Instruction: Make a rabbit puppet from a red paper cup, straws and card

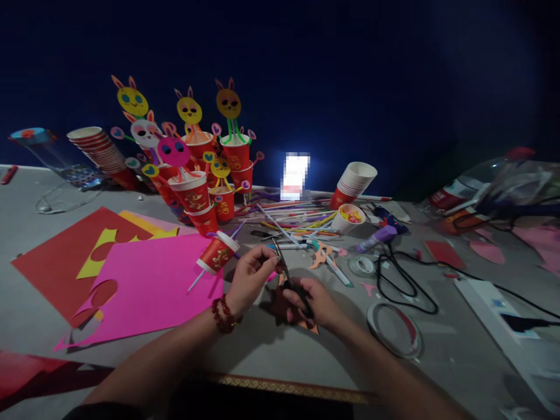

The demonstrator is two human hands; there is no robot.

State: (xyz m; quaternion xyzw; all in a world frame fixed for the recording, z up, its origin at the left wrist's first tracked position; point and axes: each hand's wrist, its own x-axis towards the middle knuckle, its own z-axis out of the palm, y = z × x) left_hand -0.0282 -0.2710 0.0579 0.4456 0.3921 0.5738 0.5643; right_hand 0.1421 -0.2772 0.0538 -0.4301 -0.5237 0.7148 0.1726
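My right hand (308, 300) is wrapped round the handles of dark scissors (284, 271), whose blades point up and away. Left of the blades, my left hand (256, 271) pinches something too small to make out, close to their tips. Beneath both hands lie pieces of orange paper (311, 326) and a small pink scrap (271, 276). A red paper cup (217, 252) rests tilted on its side just left of my left hand, with a pale stick (196, 280) at its lower end. Beside it, a large pink sheet (153, 286) lies flat.
Cups with rabbit faces (192, 189) stand at the back left. Colored sticks (289, 216), a lit phone (294, 175) and stacked cups (355, 182) are behind my hands. To the right lie tape rolls (415, 344), a black cable (431, 312) and a bottle (464, 186).
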